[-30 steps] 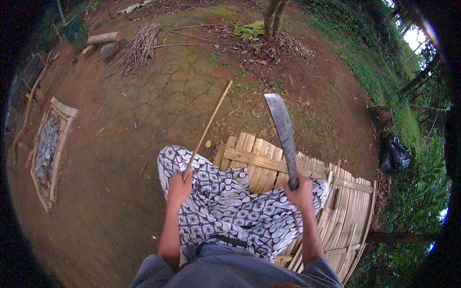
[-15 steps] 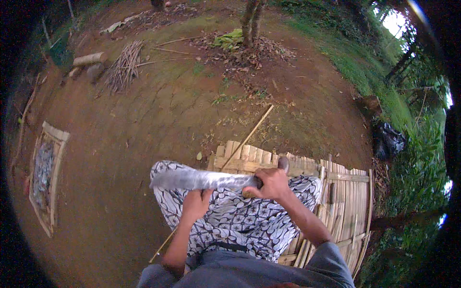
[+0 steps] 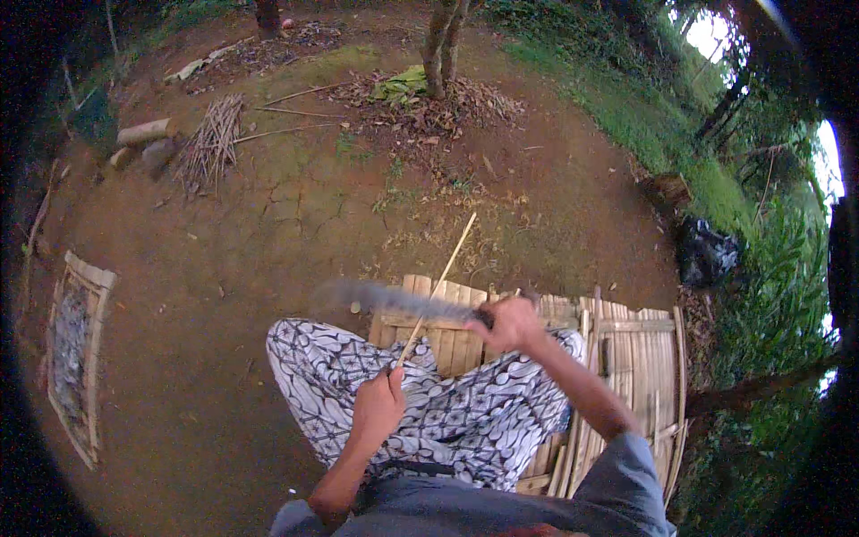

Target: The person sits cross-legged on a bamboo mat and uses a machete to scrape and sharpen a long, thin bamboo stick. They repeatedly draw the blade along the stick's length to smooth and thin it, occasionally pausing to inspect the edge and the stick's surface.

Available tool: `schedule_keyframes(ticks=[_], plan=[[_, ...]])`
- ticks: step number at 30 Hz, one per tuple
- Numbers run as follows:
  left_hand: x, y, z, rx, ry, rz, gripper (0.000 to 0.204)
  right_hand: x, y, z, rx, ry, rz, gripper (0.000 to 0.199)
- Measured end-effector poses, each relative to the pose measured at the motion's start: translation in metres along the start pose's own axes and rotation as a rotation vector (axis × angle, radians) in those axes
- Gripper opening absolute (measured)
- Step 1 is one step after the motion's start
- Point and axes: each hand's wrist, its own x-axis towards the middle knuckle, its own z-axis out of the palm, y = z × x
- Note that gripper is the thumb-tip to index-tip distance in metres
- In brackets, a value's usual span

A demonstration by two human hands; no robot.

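My left hand [image 3: 380, 407] is closed around a thin, pale bamboo strip [image 3: 454, 255] above my lap. The strip slants up and away to the right, its far end over bare soil. My right hand [image 3: 508, 324] grips the handle of a machete [image 3: 394, 300], whose broad grey blade points left and is smeared by motion. The blade crosses the strip in the picture; whether they touch, I cannot tell. Under both hands is the black-and-white patterned cloth [image 3: 313, 371] over my legs.
A bamboo slat platform [image 3: 640, 358] lies beneath me and to the right. A bamboo-framed panel [image 3: 76, 358] is at the left. Farther off are a stick pile [image 3: 212, 143], a cut log [image 3: 146, 132], a tree trunk [image 3: 440, 54] and a black plastic bag [image 3: 707, 251].
The machete has moved forward from over my lap, uncovering the strip at my left hand. My left hand sits slightly nearer the middle. The whole view has shifted a little.
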Motion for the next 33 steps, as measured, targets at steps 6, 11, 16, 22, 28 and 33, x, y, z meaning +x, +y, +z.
schedule_keyframes(ticks=[6, 11, 16, 22, 28, 33], plan=[[0.000, 0.017, -0.010, 0.065, 0.017, -0.042, 0.037, -0.015, 0.001, -0.005, 0.145, -0.027, 0.016, 0.069], [0.007, 0.011, -0.024, 0.093, 0.072, 0.007, 0.035, -0.003, 0.029, -0.024, 0.234, 0.017, 0.225, 0.063], [0.005, 0.012, -0.020, 0.175, 0.105, 0.043, 0.035, -0.022, 0.002, -0.005, 0.148, 0.103, -0.088, 0.065], [-0.029, 0.029, -0.037, 0.038, 0.006, 0.029, 0.026, 0.015, 0.104, -0.001, 0.258, 0.211, 0.525, 0.058], [0.031, 0.003, -0.035, -0.162, -0.066, 0.018, 0.035, -0.008, 0.050, 0.001, 0.368, 0.179, 0.349, 0.067], [0.027, -0.023, -0.015, -0.604, -0.124, -0.055, 0.034, -0.021, 0.045, 0.005, 0.667, 0.255, 0.426, 0.061]])
